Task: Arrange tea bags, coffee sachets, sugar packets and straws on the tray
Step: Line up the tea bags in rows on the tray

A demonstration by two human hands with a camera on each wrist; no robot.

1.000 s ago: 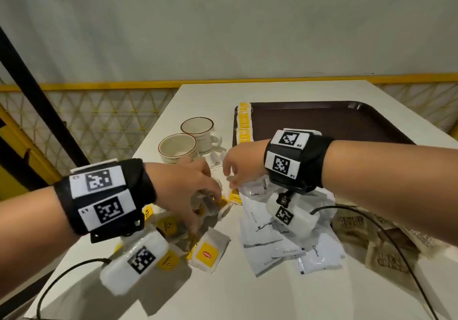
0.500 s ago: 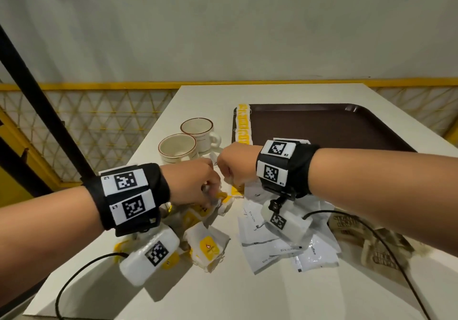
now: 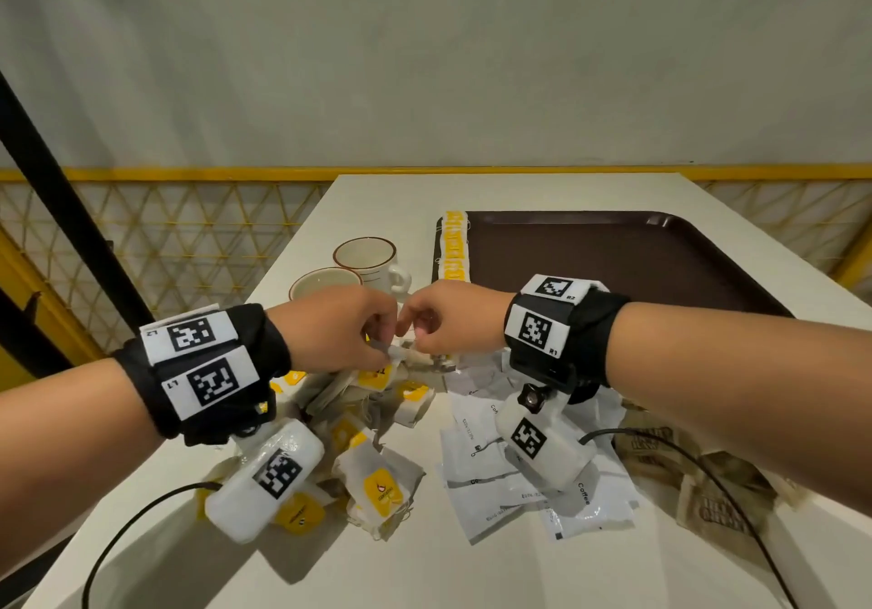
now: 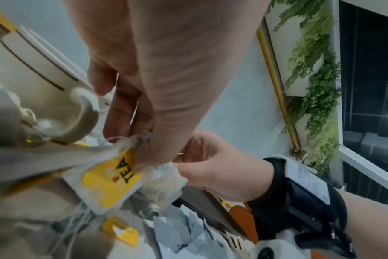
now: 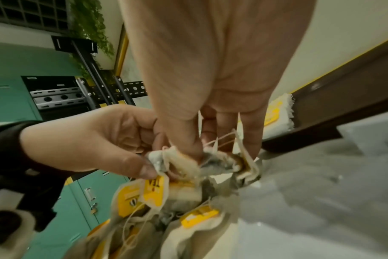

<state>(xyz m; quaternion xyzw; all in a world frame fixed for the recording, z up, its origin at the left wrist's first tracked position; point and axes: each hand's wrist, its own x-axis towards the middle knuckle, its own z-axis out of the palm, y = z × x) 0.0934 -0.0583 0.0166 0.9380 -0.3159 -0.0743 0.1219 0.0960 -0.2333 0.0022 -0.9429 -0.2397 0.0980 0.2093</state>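
Both hands have risen from the heap and closed together since a second ago. Left hand (image 3: 337, 327) and right hand (image 3: 453, 320) meet above the white table (image 3: 472, 575), fingertips touching. Each pinches a tangled tea bag (image 5: 177, 161) with curled fingers; strings trail down to the tea bag heap (image 3: 373, 481) beneath. Coffee sachets (image 3: 490, 462) lie just right of that heap, brown sugar packets (image 3: 717, 500) farther right. One row of tea bags (image 3: 454, 245) lines the left edge of the brown tray (image 3: 613, 250). Two cups (image 3: 363, 259) stand left of the tray.
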